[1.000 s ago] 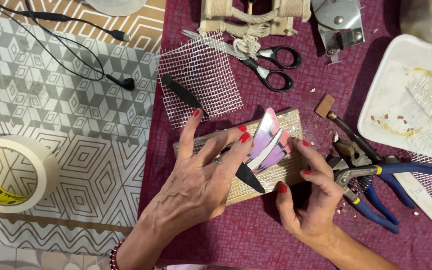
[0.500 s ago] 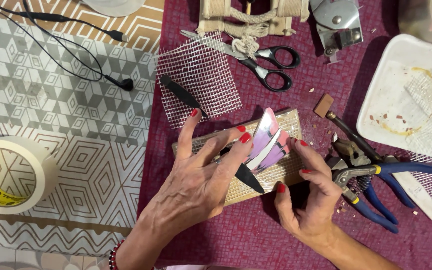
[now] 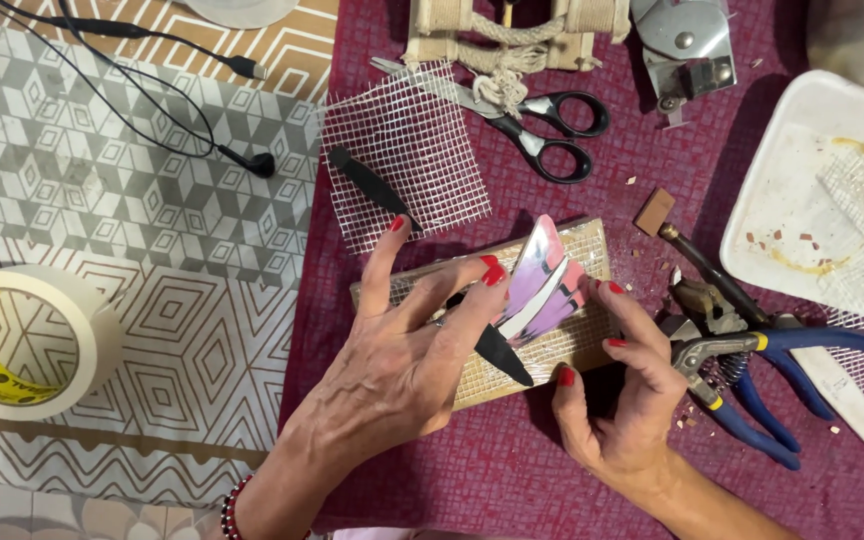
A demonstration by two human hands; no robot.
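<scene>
A wooden block (image 3: 577,340) wrapped in mesh lies on the maroon mat. On it rest pink and purple shard-like pieces (image 3: 542,285) arranged like a fan. My left hand (image 3: 402,365) presses down on the block and holds a thin black pointed tool (image 3: 502,358), its thumb and forefinger at the pieces' left edge. My right hand (image 3: 617,395) grips the block's right end, fingertips touching the pieces from the right.
A square of white mesh (image 3: 402,150) with a black tool (image 3: 367,185) lies above. Black scissors (image 3: 542,125), blue-handled pliers (image 3: 752,370), a white tray (image 3: 802,200), a tape roll (image 3: 12,340) and earphone cables (image 3: 182,120) surround the mat.
Both hands stay on the block; the fingers shift only slightly around the pink pieces.
</scene>
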